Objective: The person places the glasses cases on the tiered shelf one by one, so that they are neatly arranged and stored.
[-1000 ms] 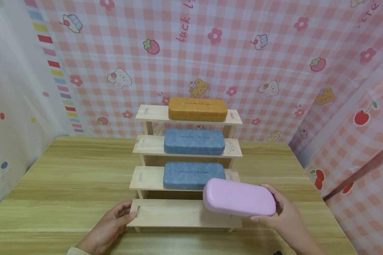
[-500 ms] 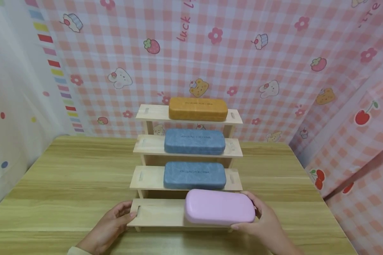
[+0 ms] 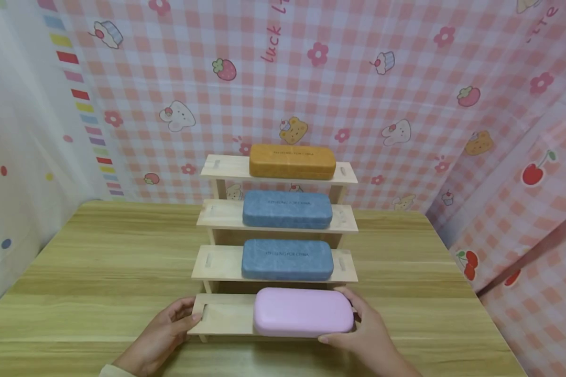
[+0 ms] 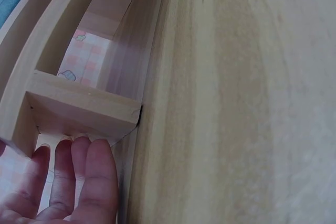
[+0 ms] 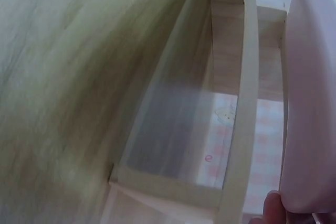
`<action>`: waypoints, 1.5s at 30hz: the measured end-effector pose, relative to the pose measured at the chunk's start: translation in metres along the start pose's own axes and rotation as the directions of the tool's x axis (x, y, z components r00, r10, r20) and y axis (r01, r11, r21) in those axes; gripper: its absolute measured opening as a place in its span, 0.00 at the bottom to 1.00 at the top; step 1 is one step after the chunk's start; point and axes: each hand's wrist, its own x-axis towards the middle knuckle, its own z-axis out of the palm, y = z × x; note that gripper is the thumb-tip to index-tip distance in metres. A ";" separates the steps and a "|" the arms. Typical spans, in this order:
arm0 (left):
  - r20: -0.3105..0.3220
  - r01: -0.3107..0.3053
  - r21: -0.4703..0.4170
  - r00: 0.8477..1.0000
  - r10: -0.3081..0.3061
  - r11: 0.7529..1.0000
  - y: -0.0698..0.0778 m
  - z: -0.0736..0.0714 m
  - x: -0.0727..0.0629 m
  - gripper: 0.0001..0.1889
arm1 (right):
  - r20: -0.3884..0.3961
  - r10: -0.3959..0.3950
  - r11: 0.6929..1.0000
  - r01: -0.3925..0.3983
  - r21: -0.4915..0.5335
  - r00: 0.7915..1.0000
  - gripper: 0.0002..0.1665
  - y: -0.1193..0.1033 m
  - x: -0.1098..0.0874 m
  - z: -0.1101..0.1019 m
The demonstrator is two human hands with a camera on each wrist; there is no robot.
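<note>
A pink glasses case (image 3: 303, 312) lies lengthwise over the right part of the lowest step of a wooden tiered stand (image 3: 228, 314). My right hand (image 3: 360, 330) grips its right end, thumb at the front and fingers behind. In the right wrist view the case (image 5: 312, 98) shows close beside the step's edge, with fingertips (image 5: 274, 207) at its end. At the step's left end, my left hand (image 3: 162, 332) holds the stand, thumb on top. Its fingertips (image 4: 100, 156) meet the side support (image 4: 84, 108) in the left wrist view.
Two blue glasses cases, one (image 3: 287, 259) above the other (image 3: 287, 209), sit on the middle steps. An orange-brown case (image 3: 292, 162) occupies the top step. The stand rests on a wood-grain table (image 3: 99, 272), with a pink checked cloth (image 3: 349, 94) behind and cloths at both sides.
My right hand has brought the pink case left and down from above the stand's right side onto the lowest step, levelling it. The left hand stays where it was.
</note>
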 end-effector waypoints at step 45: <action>-0.020 0.016 -0.001 1.000 -0.016 1.000 -0.001 0.001 0.000 0.33 | 0.065 -0.116 0.979 0.125 -0.161 0.991 0.51 -0.005 0.011 0.028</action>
